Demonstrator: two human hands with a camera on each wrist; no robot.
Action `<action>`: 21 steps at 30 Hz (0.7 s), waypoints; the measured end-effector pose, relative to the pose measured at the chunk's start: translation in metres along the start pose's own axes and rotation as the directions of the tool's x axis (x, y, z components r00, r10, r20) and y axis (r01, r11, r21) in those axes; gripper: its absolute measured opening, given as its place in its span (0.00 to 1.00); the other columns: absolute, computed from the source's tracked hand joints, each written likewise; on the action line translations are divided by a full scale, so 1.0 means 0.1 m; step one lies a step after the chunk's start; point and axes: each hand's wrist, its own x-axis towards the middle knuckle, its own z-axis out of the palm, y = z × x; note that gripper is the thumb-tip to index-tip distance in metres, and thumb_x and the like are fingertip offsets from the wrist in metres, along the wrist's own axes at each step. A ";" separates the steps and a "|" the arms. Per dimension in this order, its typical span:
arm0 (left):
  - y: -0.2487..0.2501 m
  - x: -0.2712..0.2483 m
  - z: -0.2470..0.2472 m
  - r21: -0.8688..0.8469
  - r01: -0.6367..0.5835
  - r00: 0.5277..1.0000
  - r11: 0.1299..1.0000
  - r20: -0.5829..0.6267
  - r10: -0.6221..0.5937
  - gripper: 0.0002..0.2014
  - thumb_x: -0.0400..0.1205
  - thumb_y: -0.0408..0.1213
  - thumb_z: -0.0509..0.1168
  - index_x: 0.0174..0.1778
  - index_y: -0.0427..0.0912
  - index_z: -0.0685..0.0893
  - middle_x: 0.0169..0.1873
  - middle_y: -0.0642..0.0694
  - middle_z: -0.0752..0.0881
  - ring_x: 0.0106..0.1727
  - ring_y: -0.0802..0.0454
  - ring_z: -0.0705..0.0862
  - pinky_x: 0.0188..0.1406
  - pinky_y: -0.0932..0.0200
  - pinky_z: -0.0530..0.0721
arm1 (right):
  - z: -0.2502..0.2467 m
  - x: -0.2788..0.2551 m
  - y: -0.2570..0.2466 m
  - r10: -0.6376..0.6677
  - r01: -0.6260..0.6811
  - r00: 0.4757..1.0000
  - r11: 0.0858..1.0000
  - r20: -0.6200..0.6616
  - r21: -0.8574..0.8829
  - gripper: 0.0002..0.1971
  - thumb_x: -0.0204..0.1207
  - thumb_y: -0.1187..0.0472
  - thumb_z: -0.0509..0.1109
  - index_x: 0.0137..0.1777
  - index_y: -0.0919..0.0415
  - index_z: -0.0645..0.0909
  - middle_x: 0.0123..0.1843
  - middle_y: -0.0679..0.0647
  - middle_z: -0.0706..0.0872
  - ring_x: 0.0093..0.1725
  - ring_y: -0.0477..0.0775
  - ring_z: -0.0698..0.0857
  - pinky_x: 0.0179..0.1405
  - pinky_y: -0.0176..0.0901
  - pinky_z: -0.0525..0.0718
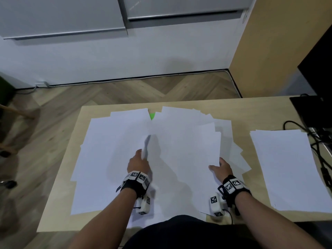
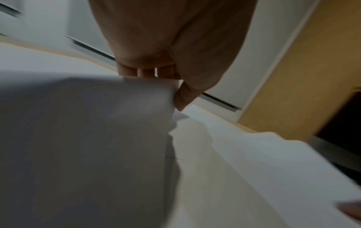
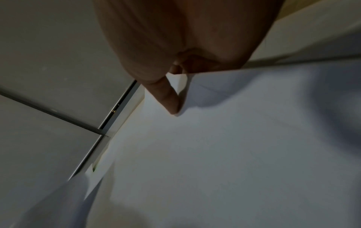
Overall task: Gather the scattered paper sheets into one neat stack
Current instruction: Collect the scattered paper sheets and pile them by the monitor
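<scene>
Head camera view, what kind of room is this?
Probably a home or small office: a light wooden desk covered in white paper sheets, herringbone wood flooring, and black cables at the right edge.

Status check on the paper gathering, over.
Left hand and right hand each pinch an edge of a lifted bundle of white paper sheets. More loose white sheets lie spread underneath. Neat white stack sits apart, right. Nothing blocking.

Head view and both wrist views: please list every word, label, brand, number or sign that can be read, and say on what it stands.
No readable text in any view.
Paper sheets: blank.
Separate stack of paper: blank.
Wrist bands on the left hand and right hand: only black-and-white square code markers, no letters or numbers.
Small yellow marks on the metal strip: too small to read.
</scene>
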 end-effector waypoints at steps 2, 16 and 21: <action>0.21 -0.12 0.04 0.003 -0.092 0.994 0.996 0.052 0.092 0.19 0.81 0.39 0.62 0.70 0.52 0.77 0.52 0.39 0.89 0.53 0.38 0.87 0.50 0.50 0.83 | 0.06 -0.01 0.01 0.002 -0.003 1.000 1.000 0.017 0.004 0.08 0.77 0.70 0.70 0.54 0.62 0.80 0.55 0.56 0.86 0.51 0.56 0.82 0.53 0.42 0.75; 0.69 -0.69 0.51 0.006 -0.818 0.503 0.575 0.492 0.711 0.22 0.78 0.38 0.63 0.69 0.51 0.82 0.55 0.42 0.89 0.56 0.41 0.85 0.59 0.48 0.81 | -0.11 -0.02 0.12 0.188 -0.184 0.982 0.978 -0.028 0.096 0.11 0.78 0.75 0.60 0.55 0.66 0.81 0.55 0.61 0.85 0.55 0.61 0.81 0.55 0.48 0.77; 0.62 -0.67 0.61 -0.107 -0.708 0.610 0.698 0.404 0.681 0.24 0.82 0.43 0.62 0.76 0.56 0.75 0.62 0.41 0.85 0.62 0.42 0.83 0.64 0.55 0.79 | -0.12 -0.04 0.19 0.228 -0.211 0.972 0.953 -0.055 0.217 0.11 0.82 0.66 0.64 0.60 0.71 0.80 0.60 0.68 0.84 0.58 0.64 0.81 0.60 0.51 0.76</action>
